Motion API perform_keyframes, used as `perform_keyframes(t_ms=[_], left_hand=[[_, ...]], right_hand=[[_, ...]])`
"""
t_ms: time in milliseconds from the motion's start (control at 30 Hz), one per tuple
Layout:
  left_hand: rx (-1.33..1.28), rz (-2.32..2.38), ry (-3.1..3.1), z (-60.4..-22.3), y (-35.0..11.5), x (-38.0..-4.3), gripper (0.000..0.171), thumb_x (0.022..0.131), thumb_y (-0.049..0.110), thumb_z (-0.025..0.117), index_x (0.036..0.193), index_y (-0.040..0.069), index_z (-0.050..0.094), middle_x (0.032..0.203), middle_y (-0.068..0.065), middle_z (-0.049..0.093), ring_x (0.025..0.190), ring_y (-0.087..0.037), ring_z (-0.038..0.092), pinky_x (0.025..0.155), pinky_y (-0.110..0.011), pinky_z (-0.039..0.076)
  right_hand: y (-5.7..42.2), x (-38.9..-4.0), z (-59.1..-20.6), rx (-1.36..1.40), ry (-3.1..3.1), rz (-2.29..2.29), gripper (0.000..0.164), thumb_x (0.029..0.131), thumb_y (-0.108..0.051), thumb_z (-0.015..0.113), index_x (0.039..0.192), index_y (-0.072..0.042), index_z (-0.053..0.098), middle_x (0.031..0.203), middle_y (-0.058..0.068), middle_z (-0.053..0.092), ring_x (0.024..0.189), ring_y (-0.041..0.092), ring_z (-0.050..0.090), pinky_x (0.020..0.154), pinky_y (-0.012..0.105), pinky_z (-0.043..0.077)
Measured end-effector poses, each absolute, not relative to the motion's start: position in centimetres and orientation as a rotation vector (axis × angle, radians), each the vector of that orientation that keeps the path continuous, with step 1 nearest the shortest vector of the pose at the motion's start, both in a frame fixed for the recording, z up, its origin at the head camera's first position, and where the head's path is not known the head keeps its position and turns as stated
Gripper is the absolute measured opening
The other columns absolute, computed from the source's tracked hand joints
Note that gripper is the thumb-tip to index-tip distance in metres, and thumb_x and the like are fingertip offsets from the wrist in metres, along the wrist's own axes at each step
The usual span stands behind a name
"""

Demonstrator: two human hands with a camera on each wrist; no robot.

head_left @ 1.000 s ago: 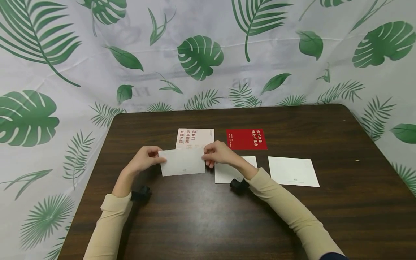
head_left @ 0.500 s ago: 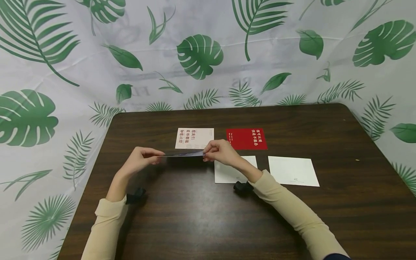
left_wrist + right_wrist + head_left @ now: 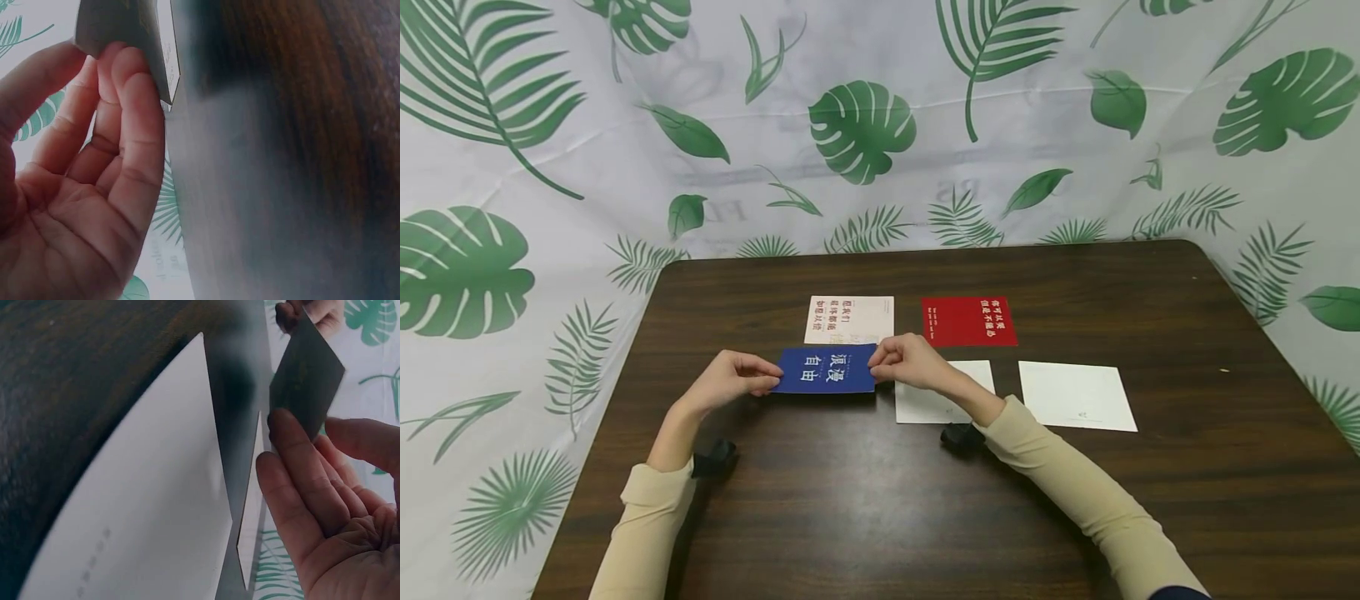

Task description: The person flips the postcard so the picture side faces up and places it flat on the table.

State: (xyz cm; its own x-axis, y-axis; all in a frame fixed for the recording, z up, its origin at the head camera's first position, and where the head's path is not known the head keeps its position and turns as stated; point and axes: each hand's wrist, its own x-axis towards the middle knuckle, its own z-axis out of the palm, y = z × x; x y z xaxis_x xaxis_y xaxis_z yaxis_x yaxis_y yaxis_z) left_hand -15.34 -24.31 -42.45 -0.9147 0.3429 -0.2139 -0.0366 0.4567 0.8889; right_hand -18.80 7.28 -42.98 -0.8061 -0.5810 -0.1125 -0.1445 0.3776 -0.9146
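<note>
A blue card with white lettering is held between both hands, lettered face up in the head view. My left hand pinches its left end, and my right hand pinches the right end by its far corner. In the left wrist view the card looks grey and dim, with the thumb and fingertips of the left hand at its edge. The right wrist view shows the card raised off the table, the left hand at its far end.
Beyond the held card lie a pale card with dark red lettering and a red card. Two white cards lie to the right: one partly under the right forearm, the other farther right. All rest on a dark wooden table before a leaf-print cloth.
The card has been flipped over between the hands: its white face showed first, then its thin edge, now its blue lettered face. The other cards have stayed in place.
</note>
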Motion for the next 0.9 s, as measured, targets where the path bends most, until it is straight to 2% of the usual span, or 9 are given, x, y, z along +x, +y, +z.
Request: perform_keyframes(t_ms=[100,300,533,600,900], left_hand=[[0.256,1.423,2.348,-42.7,-24.2,-15.3,0.020,0.084,0.004,0.068,0.099,-0.010,0.068,0.079,-0.015,0.069,0.067,-0.025,0.062,0.064,-0.034,0.054],[0.242,1.394,2.345,-42.5,-24.0,-15.2,0.020,0.083,0.005,0.069,0.097,-0.010,0.068,0.078,-0.014,0.068,0.066,-0.021,0.062,0.062,-0.032,0.054],[0.238,1.328,2.365,-41.8,-23.6,-14.8,0.019,0.082,0.002,0.068,0.095,-0.012,0.067,0.076,-0.016,0.068,0.064,-0.020,0.060,0.060,-0.034,0.053],[0.242,1.323,2.374,-42.8,-23.9,-15.1,0.019,0.081,0.004,0.070,0.094,-0.009,0.068,0.074,-0.012,0.067,0.061,-0.016,0.059,0.058,-0.032,0.052],[0.229,1.284,2.412,-43.2,-23.5,-15.3,0.017,0.078,0.004,0.073,0.089,-0.007,0.066,0.067,-0.005,0.064,0.057,-0.014,0.058,0.054,-0.031,0.051]], right_hand=[[7.2,-18.8,-43.3,-0.641,2.247,-1.353,0.009,0.080,-0.005,0.071,0.088,0.000,0.068,0.079,0.008,0.071,0.072,0.013,0.068,0.067,0.026,0.052],[6.9,-18.8,-43.8,-0.644,2.227,-1.283,0.015,0.077,-0.006,0.075,0.087,0.002,0.068,0.079,0.009,0.071,0.073,0.014,0.069,0.066,0.024,0.052],[6.4,-18.8,-43.8,-0.631,2.258,-1.228,0.015,0.074,-0.006,0.078,0.084,0.000,0.068,0.075,0.007,0.071,0.068,0.011,0.068,0.061,0.021,0.051],[6.3,-18.8,-43.8,-0.626,2.268,-1.225,0.014,0.073,-0.005,0.078,0.083,0.000,0.068,0.073,0.007,0.071,0.065,0.010,0.067,0.059,0.021,0.050],[5.6,-18.3,-43.5,-0.563,2.278,-1.227,0.011,0.073,0.002,0.076,0.078,0.002,0.066,0.065,0.007,0.068,0.058,0.016,0.067,0.055,0.024,0.052]])
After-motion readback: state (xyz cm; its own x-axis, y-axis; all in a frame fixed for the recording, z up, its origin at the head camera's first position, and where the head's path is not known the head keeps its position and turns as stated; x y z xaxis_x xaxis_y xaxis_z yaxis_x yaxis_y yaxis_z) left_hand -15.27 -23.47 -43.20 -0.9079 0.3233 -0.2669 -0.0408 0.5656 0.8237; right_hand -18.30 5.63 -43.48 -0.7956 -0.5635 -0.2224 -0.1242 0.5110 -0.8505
